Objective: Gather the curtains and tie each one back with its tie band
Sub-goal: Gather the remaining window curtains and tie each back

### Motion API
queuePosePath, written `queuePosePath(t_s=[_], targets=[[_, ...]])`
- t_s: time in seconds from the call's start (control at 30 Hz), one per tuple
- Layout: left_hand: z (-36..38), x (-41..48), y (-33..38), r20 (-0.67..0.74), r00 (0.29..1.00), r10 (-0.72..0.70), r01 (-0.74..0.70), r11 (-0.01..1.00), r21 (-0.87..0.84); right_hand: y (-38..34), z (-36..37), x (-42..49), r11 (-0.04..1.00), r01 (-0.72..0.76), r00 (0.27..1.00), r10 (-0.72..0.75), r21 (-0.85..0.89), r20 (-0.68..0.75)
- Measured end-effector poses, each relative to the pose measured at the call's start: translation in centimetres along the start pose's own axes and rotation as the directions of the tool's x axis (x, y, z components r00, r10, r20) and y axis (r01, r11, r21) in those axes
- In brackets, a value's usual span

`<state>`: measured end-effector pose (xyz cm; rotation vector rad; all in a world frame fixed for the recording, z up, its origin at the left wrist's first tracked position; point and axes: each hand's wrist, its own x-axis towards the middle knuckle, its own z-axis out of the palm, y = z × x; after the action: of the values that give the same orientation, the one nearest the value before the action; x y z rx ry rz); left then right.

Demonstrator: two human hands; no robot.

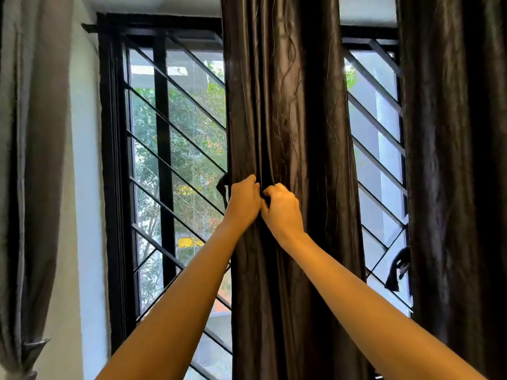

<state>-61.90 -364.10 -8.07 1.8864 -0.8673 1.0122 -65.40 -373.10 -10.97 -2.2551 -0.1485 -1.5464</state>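
Note:
A dark brown satin curtain (290,111) hangs gathered in the middle of the window. My left hand (243,200) and my right hand (282,208) meet at its front, fingers curled on a dark tie band whose loop (222,187) sticks out at the curtain's left edge. Most of the band is hidden by the hands and folds. A second dark curtain (455,160) hangs at the right, with another tie band (397,267) dangling at its left edge. A grey curtain (35,160) hangs at the far left, tied low down.
Behind the curtains is a black-framed window (112,160) with slanted black bars (175,127); trees show outside. A white wall (85,187) runs between the grey curtain and the window frame.

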Motion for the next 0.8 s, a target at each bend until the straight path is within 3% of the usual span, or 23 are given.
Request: queuePosePath(t_s=[0.3,0.47,0.6,0.8], targets=[[-0.1,0.6,0.2,-0.058,0.998,-0.01,0.015,0.996,0.087,-0.3,-0.2,0.0,1.0,-0.007,0.999,0.008,-0.022,0.033],[-1.5,1.0,0.2,0.019,0.994,0.109,-0.11,0.991,0.076,0.0,-0.4,-0.2,0.999,0.019,0.999,-0.018,-0.037,0.029],[-1.6,1.3,0.3,0.111,0.988,0.11,-0.115,0.993,0.037,0.4,-0.6,-0.5,0.997,0.041,0.999,-0.038,-0.068,0.036],[-1.4,1.2,0.1,0.077,0.986,0.149,-0.152,0.988,0.038,0.0,-0.5,-0.7,1.0,0.026,0.998,-0.025,-0.015,0.059]])
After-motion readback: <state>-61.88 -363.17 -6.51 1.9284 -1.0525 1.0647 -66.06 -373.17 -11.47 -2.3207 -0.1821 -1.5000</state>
